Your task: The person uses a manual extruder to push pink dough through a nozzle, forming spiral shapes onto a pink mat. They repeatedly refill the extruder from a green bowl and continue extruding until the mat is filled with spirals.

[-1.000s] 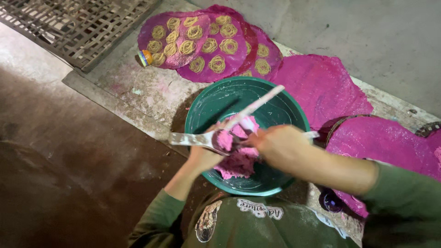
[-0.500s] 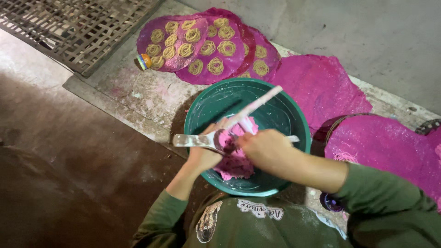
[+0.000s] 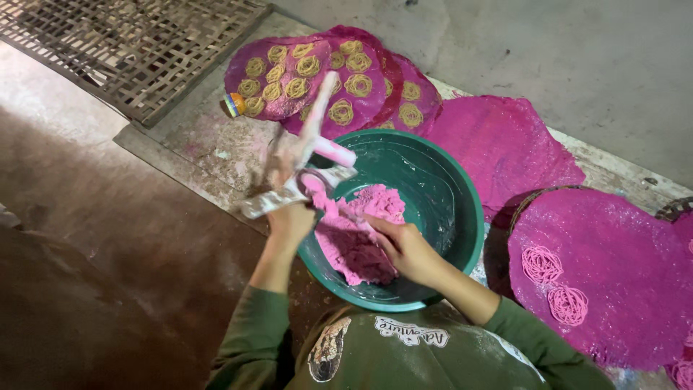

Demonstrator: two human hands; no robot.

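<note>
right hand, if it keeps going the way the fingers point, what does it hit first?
The right hand points up-left into the green basin, fingers already in the pink dough. Straight on it would likely push through more dough toward the press in the left hand. Depth is unclear.

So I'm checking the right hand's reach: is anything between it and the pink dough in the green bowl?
Nothing visible. The right hand already rests on the pink dough inside the green bowl; the left hand holds the press off to the side.

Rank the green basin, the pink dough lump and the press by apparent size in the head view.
1. Basin
2. Dough
3. Press: close to the dough, and held nearer the camera, so unsure.
</note>
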